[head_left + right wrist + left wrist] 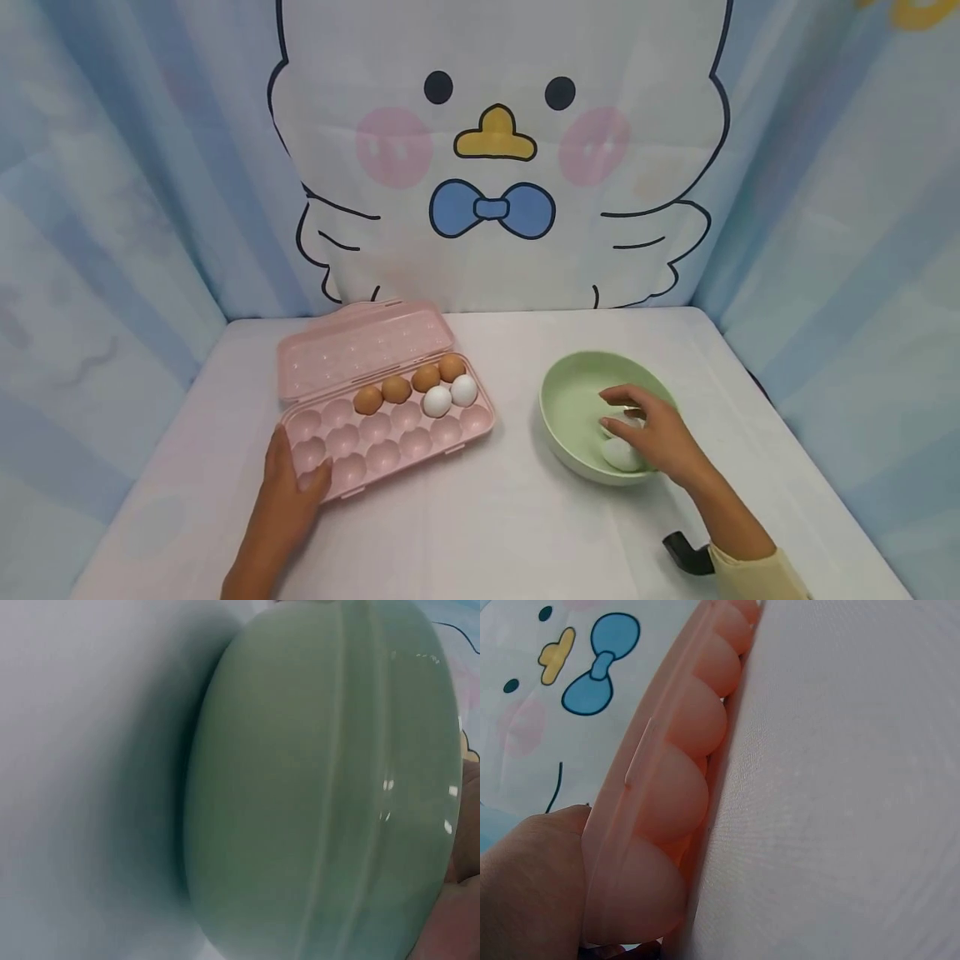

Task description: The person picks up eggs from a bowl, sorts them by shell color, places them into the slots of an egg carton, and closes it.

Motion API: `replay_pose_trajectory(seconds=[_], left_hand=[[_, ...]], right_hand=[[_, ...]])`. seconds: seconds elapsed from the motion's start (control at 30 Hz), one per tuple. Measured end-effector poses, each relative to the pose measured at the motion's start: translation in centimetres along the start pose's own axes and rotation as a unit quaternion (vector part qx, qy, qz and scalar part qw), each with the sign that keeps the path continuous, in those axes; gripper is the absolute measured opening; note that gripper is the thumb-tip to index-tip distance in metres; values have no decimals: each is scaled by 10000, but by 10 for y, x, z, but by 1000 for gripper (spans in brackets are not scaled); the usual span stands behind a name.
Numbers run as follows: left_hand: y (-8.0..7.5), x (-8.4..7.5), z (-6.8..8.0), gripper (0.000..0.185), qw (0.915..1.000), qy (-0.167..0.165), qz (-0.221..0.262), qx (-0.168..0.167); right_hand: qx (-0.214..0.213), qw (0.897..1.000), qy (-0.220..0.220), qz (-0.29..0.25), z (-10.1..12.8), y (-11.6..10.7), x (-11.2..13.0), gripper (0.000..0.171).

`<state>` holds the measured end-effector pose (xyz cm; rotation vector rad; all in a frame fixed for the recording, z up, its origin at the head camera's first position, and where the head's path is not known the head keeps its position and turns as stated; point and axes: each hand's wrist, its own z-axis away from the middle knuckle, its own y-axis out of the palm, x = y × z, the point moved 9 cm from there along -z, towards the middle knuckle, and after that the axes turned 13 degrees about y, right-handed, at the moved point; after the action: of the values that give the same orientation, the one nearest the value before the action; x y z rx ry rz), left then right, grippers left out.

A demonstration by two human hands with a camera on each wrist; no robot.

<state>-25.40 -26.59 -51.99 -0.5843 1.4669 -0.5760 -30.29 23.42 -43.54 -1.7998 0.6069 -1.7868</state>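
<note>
Six eggs sit in far rows of pink egg tray (pixel 390 442), four brown, two white, lid open behind. I see left hand (pixel 288 492) gripping tray's near-left corner, thumb over rim. Right hand (pixel 652 429) reaches into green bowl (pixel 570 392), fingers curled around white egg (pixel 621 421); second white egg (pixel 619 454) just beside.

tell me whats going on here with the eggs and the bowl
A person is at a table with a pink egg tray and a green bowl. The left hand holds the tray's near corner. The right hand reaches into the bowl, fingers over a white egg. The open tray holds four brown eggs and two white ones at its far right end; the other cups are empty.
</note>
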Motion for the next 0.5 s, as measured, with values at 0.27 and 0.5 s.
replay_pose_trajectory(seconds=[0.27, 0.5], left_hand=[[3, 4, 0, 103, 9999, -118, 4, -44], [1, 5, 0, 103, 9998, -152, -132, -3]], right_hand=[[-397, 9987, 296, 81, -3, -5, -9, 39], [-636, 9948, 517, 609, -4, 0, -14, 38]])
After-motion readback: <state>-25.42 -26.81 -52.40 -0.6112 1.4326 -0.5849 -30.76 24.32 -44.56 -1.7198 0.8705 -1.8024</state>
